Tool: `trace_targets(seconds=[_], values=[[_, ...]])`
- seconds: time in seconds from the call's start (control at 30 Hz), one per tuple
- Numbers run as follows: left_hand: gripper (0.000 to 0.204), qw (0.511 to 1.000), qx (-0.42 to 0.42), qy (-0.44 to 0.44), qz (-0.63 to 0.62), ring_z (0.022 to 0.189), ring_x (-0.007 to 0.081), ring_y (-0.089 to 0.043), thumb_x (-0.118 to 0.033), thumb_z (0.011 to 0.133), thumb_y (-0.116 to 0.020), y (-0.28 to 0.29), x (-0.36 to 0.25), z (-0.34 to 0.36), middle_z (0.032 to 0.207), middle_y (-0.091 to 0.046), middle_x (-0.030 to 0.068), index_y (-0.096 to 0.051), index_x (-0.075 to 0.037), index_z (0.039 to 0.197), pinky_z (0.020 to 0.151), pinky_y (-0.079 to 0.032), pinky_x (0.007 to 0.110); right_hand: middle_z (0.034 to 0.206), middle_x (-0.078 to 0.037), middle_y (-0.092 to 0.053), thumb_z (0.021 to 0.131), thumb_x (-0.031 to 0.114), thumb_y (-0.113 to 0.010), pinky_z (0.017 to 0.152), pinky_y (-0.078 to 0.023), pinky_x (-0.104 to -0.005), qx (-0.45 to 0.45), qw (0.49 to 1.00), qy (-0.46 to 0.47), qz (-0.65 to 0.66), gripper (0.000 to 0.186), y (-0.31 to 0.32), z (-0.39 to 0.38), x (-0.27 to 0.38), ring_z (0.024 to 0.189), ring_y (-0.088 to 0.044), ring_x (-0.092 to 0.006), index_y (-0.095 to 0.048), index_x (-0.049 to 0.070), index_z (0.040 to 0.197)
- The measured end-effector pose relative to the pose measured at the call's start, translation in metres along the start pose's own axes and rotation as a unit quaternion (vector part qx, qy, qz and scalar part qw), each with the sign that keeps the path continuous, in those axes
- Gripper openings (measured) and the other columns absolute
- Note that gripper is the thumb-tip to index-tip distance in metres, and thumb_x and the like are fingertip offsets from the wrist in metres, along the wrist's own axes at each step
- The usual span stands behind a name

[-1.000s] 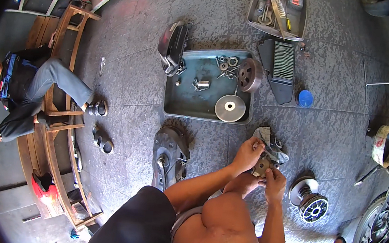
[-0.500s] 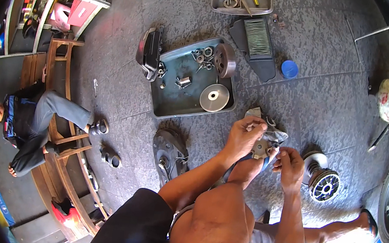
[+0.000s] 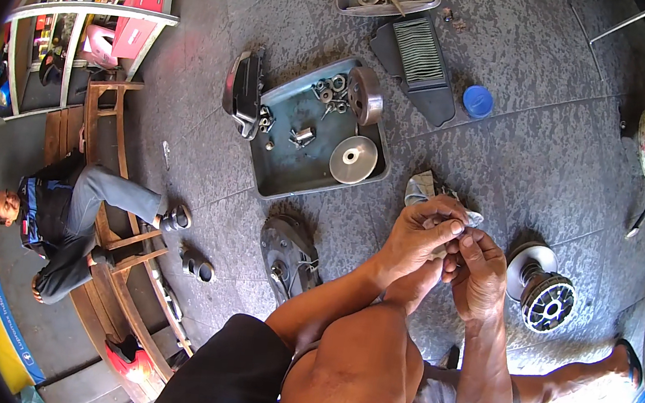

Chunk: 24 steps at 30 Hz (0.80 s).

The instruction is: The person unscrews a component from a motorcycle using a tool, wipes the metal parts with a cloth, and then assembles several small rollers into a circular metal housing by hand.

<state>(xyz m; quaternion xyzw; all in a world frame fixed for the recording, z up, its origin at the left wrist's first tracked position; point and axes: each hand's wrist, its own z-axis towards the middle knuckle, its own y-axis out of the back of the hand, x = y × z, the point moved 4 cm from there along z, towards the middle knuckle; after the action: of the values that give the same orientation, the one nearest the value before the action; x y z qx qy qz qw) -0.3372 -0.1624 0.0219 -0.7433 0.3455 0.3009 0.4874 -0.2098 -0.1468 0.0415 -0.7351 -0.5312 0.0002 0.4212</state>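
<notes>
My left hand (image 3: 423,237) and my right hand (image 3: 482,277) meet fingertip to fingertip above my foot. Both are closed in a pinch, and whatever lies between the fingers is too small and covered to make out. A crumpled grey rag (image 3: 421,187) lies on the floor just beyond my left hand. The round metal part under my hands is almost wholly hidden by them. To the right of my right hand, a pulley assembly (image 3: 539,286) with a finned disc and a spoked end lies on the floor.
A grey tray (image 3: 278,169) ahead holds a metal disc (image 3: 353,160), a clutch bell (image 3: 365,95) and small parts. Around it are an air filter (image 3: 418,57), a blue cap (image 3: 478,101) and a dark cover (image 3: 284,257). A person sits on a wooden bench (image 3: 103,280) at left.
My right hand has moved up and left, and its fingers now meet those of my left hand. The metal part beneath has become covered. The view has shifted slightly.
</notes>
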Motion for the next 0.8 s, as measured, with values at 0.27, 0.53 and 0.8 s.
trace_targets(seconds=[0.27, 0.53, 0.8], values=[[0.008, 0.997, 0.005, -0.082, 0.014, 0.097, 0.0189, -0.060, -0.003, 0.089, -0.067, 0.004, -0.008, 0.004, 0.103, -0.064, 0.0113, -0.069, 0.002, 0.095, 0.086, -0.048, 0.033, 0.080, -0.004, -0.065, 0.092, 0.005, -0.064, 0.058, -0.048, -0.0224, -0.016, 0.998, 0.037, -0.058, 0.011, -0.008, 0.003, 0.011, 0.065, -0.058, -0.0088, -0.065, -0.002, 0.101], [0.011, 0.989, 0.034, -0.142, 0.024, 0.099, 0.0206, -0.056, -0.006, 0.088, -0.070, -0.007, -0.030, -0.003, 0.102, -0.060, 0.0138, -0.068, 0.002, 0.096, 0.089, -0.045, 0.033, 0.082, -0.005, -0.064, 0.094, 0.008, -0.063, 0.061, -0.051, -0.0228, 0.030, 0.994, 0.047, -0.089, 0.017, -0.033, -0.019, 0.034, 0.066, -0.058, -0.0087, -0.064, -0.004, 0.105], [0.013, 0.976, 0.107, -0.181, 0.062, 0.096, 0.0178, -0.060, -0.001, 0.088, -0.068, -0.036, -0.057, -0.019, 0.104, -0.063, 0.0123, -0.070, -0.001, 0.101, 0.082, -0.049, 0.028, 0.080, -0.005, -0.063, 0.092, 0.002, -0.064, 0.056, -0.049, -0.0215, 0.020, 0.993, 0.098, -0.062, 0.009, -0.044, -0.055, 0.044, 0.062, -0.059, -0.0082, -0.063, -0.003, 0.099]])
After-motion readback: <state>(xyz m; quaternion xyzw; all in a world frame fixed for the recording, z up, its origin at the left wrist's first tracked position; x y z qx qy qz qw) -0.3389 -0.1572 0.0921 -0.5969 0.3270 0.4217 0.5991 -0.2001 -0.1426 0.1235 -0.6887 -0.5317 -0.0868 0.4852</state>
